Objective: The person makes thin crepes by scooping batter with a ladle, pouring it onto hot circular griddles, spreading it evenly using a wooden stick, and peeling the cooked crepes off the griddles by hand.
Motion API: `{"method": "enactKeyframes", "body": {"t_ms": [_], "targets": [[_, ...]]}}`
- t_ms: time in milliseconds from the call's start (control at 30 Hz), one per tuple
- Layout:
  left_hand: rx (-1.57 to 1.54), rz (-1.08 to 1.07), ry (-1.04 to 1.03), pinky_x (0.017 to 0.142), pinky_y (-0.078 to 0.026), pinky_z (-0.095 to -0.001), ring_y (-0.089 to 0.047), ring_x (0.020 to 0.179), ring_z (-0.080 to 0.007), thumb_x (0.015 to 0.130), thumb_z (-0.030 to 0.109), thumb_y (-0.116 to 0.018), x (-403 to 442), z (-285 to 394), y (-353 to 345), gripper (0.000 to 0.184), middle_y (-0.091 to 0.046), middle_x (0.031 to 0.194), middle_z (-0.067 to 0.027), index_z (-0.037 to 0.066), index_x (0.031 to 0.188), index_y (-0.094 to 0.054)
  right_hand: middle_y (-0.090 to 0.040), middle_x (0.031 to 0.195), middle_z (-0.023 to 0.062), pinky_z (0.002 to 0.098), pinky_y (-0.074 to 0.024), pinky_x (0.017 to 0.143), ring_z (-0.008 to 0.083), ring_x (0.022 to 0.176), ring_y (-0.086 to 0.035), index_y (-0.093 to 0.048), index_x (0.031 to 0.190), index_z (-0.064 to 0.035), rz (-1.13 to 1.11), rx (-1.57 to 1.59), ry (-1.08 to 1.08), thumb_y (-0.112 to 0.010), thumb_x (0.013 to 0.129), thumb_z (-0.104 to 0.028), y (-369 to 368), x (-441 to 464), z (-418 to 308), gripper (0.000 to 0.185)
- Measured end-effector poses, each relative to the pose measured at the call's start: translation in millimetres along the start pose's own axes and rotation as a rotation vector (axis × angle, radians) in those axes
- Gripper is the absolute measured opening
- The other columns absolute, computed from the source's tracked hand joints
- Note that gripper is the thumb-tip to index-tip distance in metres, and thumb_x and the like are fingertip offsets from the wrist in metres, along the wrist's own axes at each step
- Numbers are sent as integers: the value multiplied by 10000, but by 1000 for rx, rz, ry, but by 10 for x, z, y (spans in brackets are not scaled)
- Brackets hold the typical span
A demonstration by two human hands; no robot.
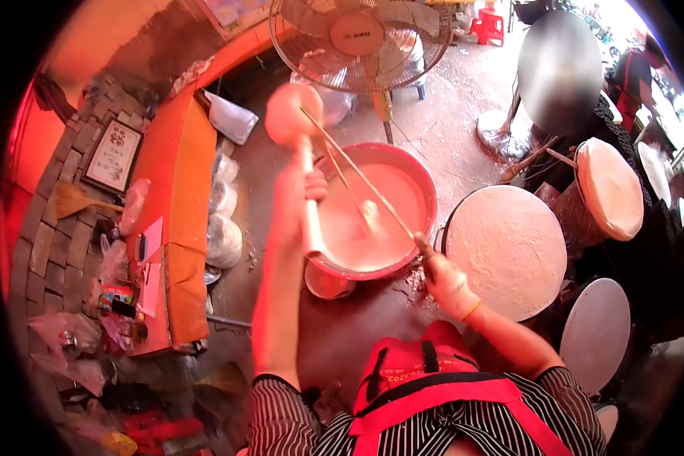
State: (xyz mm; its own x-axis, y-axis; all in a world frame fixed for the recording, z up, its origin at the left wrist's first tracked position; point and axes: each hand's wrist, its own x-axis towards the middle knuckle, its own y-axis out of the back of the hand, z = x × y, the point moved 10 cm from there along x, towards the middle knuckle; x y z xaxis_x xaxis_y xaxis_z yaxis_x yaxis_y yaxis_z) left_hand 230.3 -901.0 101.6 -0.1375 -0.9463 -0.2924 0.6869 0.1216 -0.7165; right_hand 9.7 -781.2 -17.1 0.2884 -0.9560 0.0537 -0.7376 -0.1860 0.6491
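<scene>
My left hand is wrapped round the thick handle of a pale ladle, whose round head points away from me. The handle's lower end hangs over the near left rim of a red basin. Pale liquid batter fills much of the basin. At the basin's right side my right hand is closed on the near end of a long thin stick. The stick slants over the batter, and its far tip is at the ladle head. A second thin line runs below it toward the batter; I cannot tell whether it is another stick.
A large round griddle coated pale lies to the right, with a covered round vessel beyond. A standing fan is behind the basin. An orange counter runs along the left. Another person stands at far right.
</scene>
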Motion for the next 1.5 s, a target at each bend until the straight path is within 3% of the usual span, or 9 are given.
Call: {"method": "enactKeyframes", "body": {"t_ms": [267, 400, 733, 933, 1000, 1167, 1267, 1300, 1500], "targets": [[612, 24, 90, 378, -308, -167, -366, 453, -42, 968, 307, -467, -51, 930, 27, 320, -394, 656, 9, 2, 1034, -394, -572, 874, 149, 438, -494, 581, 327, 682, -615, -260, 1451, -251, 498, -336, 164, -514, 829, -74, 529, 150, -680, 695], [116, -19, 766, 391, -368, -168, -424, 486, -51, 976, 221, -438, -119, 190, 312, 260, -432, 689, -17, -32, 1013, -387, -598, 1098, 183, 418, -501, 636, 342, 809, -624, -316, 1428, -205, 350, -355, -84, -504, 861, -62, 238, -244, -493, 615], [40, -86, 1432, 371, -341, -201, -366, 477, -66, 995, 201, -368, -1688, -1849, -712, 270, -369, 638, 1, -58, 1063, -397, -474, 1326, 195, 363, -468, 902, 346, 1149, -525, -381, 1371, -29, 862, -188, -393, -497, 896, -42, 380, -3653, 371, 489], [177, -343, 1769, 384, -352, -196, -382, 494, -63, 952, 91, -373, -2298, -3526, -2066, 215, -402, 676, -8, -84, 1075, -387, -581, 1162, 216, 322, -489, 792, 284, 899, -633, -429, 1328, 3, 966, 81, -459, -484, 920, -73, 1027, -4848, 490, 419], [536, -584, 1507, 393, -359, -203, -411, 477, -74, 895, 38, -441, -2277, -4144, -2561, 101, -428, 652, -17, -56, 933, -434, -499, 703, 66, 269, -437, 607, 137, 622, -468, -422, 1326, 29, 1003, -72, -302, -435, 952, -95, 1527, -5028, 336, 394], [1463, -1319, -22, 446, -434, -261, -539, 503, -119, 766, 102, -590, -2478, -5043, -3969, 147, -548, 658, -64, -28, 810, -537, -573, 1086, 201, 403, -432, 855, 361, 984, -554, -409, 1372, -116, 936, -333, -509, -469, 898, -54, 2544, -5520, 541, 482], [1579, -1374, -444, 624, -493, -375, -638, 679, -292, 685, 89, -646, -2784, -5628, -4208, 245, -622, 742, -178, -19, 896, -583, -588, 1051, 192, 381, -429, 880, 357, 992, -552, -399, 1375, -116, 1035, -277, -621, -463, 920, -104, 2972, -5920, 633, 459], [1540, -1458, -434, 456, -464, -285, -574, 518, -143, 692, 47, -658, -2810, -5893, -4157, 311, -580, 696, -78, -37, 973, -555, -584, 938, 172, 383, -452, 797, 346, 879, -566, -434, 1352, -164, 1106, -276, -641, -467, 928, -140, 3002, -6110, 794, 426], [1298, -1230, 35, 393, -427, -249, -572, 484, -127, 715, 26, -637, -2981, -6686, -3656, 362, -619, 689, -101, -67, 1052, -540, -408, 570, -40, 245, -325, 361, 98, 384, -354, -510, 1302, -344, 1346, 999, -917, -472, 957, -220, 1747, -6855, 1980, 368]]}}
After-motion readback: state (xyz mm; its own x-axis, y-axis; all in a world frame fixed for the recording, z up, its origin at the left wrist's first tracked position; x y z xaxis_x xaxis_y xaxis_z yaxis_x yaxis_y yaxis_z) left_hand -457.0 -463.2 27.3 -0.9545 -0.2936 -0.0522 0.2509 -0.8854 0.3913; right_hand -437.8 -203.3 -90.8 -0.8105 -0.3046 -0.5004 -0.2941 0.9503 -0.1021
